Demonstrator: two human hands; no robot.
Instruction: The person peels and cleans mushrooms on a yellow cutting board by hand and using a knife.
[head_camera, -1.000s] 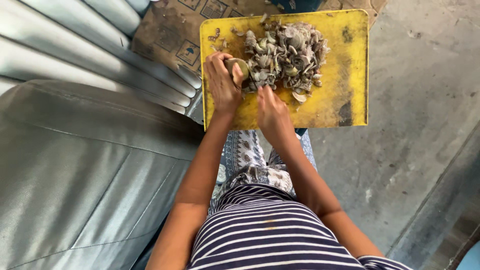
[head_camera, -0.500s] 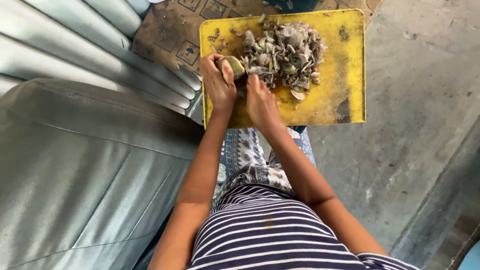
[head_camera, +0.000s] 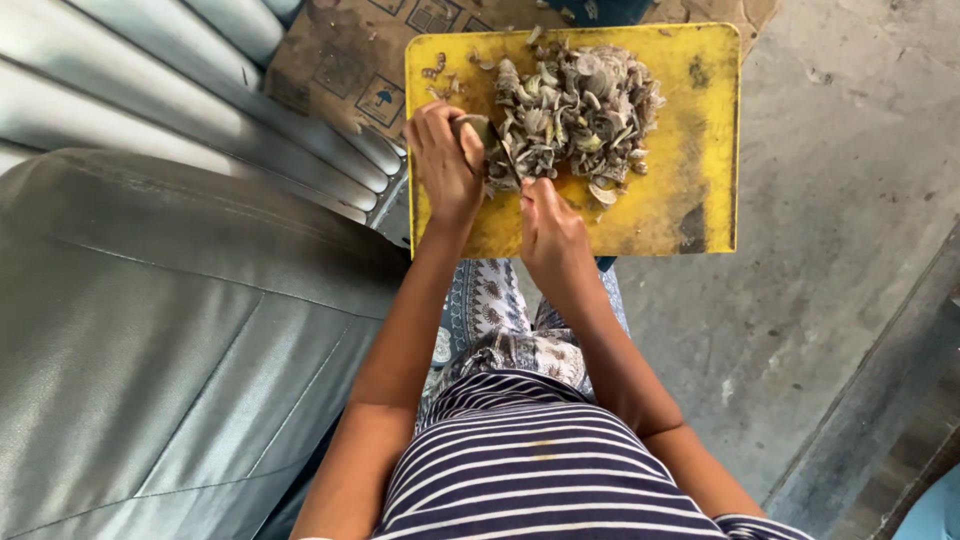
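Two hands over one yellow cutting board (head_camera: 700, 150), near its left edge. Left hand (head_camera: 445, 160), fingers curled tight around one small greenish vegetable piece (head_camera: 474, 128), steadying it for the cut. Right hand (head_camera: 548, 232), fingers closed on one thin dark knife (head_camera: 505, 155), blade angled toward that piece. One heap of grey-brown slices (head_camera: 580, 105), heaped toward board's middle, clear of the blade.

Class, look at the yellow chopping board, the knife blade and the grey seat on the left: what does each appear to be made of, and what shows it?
Yellow chopping board: probably plastic; uniform colour, matt, scuffed and dark-stained. Knife blade: likely metal; thin, dark, too small to be sure. Grey seat: leather or vinyl; smooth sheen, stitched seams.
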